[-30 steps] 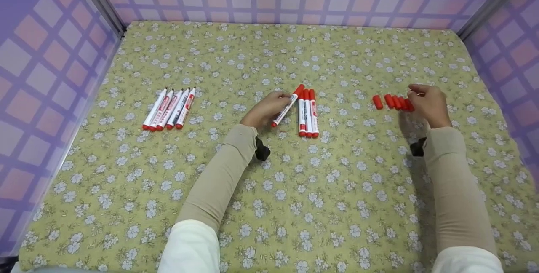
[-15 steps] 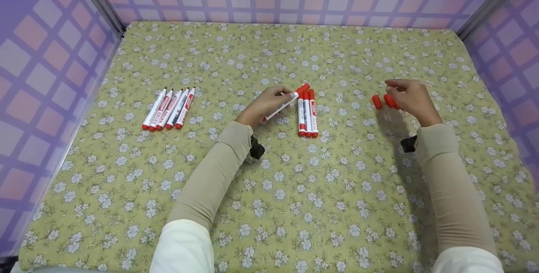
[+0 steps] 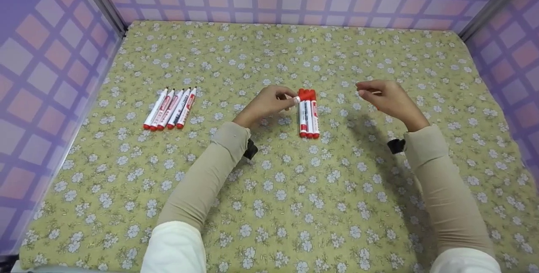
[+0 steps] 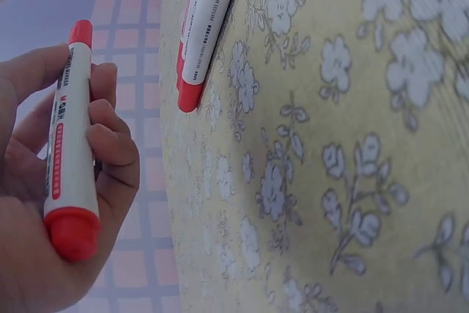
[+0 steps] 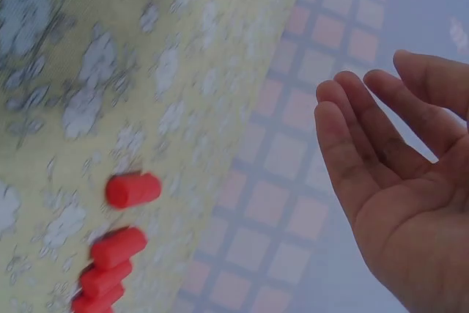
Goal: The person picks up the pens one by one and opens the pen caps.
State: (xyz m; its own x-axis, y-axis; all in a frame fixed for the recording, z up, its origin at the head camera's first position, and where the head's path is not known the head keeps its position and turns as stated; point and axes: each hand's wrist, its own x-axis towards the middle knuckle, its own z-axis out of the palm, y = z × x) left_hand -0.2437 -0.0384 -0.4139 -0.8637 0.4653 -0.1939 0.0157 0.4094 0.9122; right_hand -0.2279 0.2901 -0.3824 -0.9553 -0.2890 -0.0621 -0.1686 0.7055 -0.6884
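Bright, even light falls from above; soft shadows lie under both arms on the worktop (image 3: 294,205). The head view bows at its edges. The right wrist view is blurred, the red caps (image 5: 121,247) smeared.

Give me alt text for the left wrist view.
The left hand grips a white marker with red ends, lifted off the floral cloth. More red-and-white markers lie on the cloth beyond it.

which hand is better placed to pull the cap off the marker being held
Right. The left hand is busy gripping the marker, while the right hand is raised close beside it, fingers open and palm empty, so it is probably free to take the cap.
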